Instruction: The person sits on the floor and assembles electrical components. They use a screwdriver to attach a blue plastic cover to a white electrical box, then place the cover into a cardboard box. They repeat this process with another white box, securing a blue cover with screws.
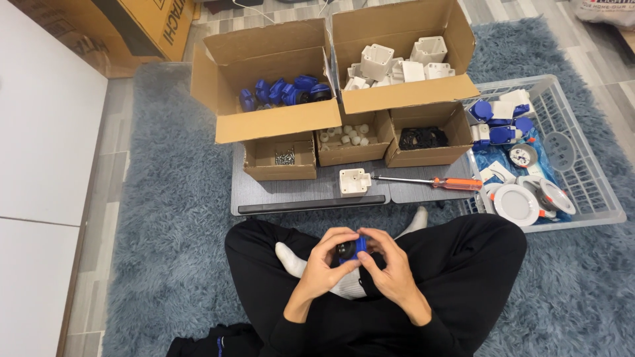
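I sit cross-legged on a grey-blue shag rug. My left hand [322, 264] and my right hand [389, 266] meet over my lap, both gripping one small blue plastic part with a black round centre [350, 250]. My fingers cover most of it. On the low grey board [297, 192] in front of my knees lie a white square plastic housing [354, 182] and an orange-handled screwdriver [436, 181], both out of my hands.
Behind the board stand open cardboard boxes: blue parts [284, 92], white housings [397, 63], screws [284, 157], small white pieces [345, 135], black pieces [423, 137]. A white wire basket [582, 178] at right holds assembled blue-and-white parts and round lamps. White panels lie at left.
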